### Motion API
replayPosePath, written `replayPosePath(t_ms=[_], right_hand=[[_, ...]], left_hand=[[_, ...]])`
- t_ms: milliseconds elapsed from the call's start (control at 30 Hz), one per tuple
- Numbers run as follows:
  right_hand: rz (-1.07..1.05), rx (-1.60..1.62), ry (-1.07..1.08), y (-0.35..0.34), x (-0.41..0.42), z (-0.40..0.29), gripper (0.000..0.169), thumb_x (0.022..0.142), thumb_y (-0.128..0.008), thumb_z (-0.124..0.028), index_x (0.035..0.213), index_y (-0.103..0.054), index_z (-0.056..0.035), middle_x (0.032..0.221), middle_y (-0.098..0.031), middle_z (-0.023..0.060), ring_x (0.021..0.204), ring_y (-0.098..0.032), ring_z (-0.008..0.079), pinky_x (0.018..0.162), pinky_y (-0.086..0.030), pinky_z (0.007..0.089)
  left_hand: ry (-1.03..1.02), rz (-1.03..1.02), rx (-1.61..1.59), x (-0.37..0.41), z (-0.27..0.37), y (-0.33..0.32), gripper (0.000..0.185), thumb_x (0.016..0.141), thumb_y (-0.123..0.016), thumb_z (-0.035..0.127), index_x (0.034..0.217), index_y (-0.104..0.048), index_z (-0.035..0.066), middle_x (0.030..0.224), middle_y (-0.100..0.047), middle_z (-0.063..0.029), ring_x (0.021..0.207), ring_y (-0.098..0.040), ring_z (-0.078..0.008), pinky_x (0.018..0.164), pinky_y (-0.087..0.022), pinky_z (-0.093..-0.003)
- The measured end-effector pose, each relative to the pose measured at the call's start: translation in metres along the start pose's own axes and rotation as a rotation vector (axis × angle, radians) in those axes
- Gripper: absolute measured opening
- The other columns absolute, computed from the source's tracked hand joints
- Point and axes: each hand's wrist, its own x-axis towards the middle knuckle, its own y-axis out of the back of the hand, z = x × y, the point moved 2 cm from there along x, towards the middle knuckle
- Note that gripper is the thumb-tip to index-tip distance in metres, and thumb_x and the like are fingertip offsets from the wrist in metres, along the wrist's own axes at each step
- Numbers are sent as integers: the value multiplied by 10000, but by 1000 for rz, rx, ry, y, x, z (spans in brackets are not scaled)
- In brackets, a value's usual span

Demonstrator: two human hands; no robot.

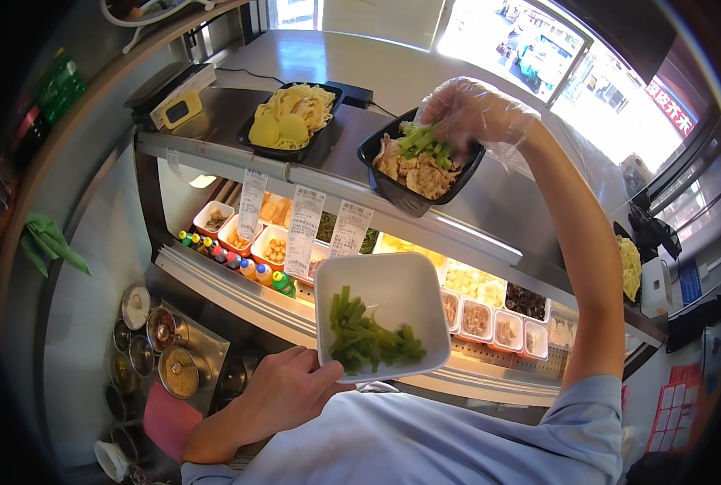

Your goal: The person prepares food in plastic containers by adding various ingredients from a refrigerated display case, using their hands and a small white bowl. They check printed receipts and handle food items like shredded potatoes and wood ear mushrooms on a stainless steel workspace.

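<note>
My left hand (293, 385) grips the lower left rim of a white plastic tub (384, 279), tilted in front of my chest, with cut green vegetable stalks (369, 342) inside. In a clear plastic glove, my right hand (466, 115) is over the far right side of a black takeaway bowl (396, 191). Its fingertips are at green stalks (422, 144) lying on sliced meat (428, 176) in that bowl; whether they pinch any is unclear. A second black bowl (281, 151) of noodles (312, 112) and pale yellow slices (269, 127) stands to the left on the metal counter.
Under the counter, a lit display case holds food tubs (475, 318) and small bottles (248, 268). Printed paper slips (302, 227) hang from the counter edge. Lidded seasoning pots (178, 371) are at lower left. A small yellow device (181, 110) and another noodle bowl (630, 267) sit at opposite ends.
</note>
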Motion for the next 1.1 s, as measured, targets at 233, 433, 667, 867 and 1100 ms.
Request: replayPosePath(t_ms=[233, 433, 667, 867, 1100], right_hand=[[10, 113, 251, 14, 4, 39, 181, 856, -682, 35, 1032, -710, 68, 948, -725, 169, 829, -720, 200, 741, -605, 320], [237, -317, 222, -2, -16, -3, 182, 840, -728, 13, 1022, -744, 9, 946, -747, 96, 899, -710, 194, 783, -597, 315], [573, -135, 459, -26, -100, -40, 229, 909, -724, -184, 1121, -752, -104, 1026, -746, 63, 880, -706, 172, 809, -576, 299], [454, -16, 387, -118, -162, -44, 236, 858, -753, -114, 1080, -754, -34, 961, -731, 112, 802, -680, 174, 734, -525, 295], [259, 507, 214, -204, -195, -2, 200, 829, -752, 27, 1022, -727, -19, 980, -690, 81, 856, -664, 153, 763, -550, 284]], left_hand=[[-40, -1, 5, 5, -4, 1, 274, 839, -772, 253, 815, -551, 92, 669, -563, -98, 648, -611, -271, 539, -482, -387], [13, 28, 30, 0, 8, -3, 274, 819, -778, 246, 812, -556, 86, 659, -547, -94, 660, -608, -281, 545, -486, -386], [183, 136, 137, -21, 27, -28, 175, 787, -754, 200, 826, -599, 127, 716, -533, -82, 701, -605, -278, 545, -507, -400], [294, 267, 298, -34, 39, -69, 154, 773, -708, 117, 838, -568, 110, 718, -501, -45, 709, -579, -210, 501, -485, -345], [566, 392, 287, -69, 38, -111, 208, 816, -746, 183, 800, -560, 93, 686, -497, -68, 664, -571, -250, 503, -500, -374]])
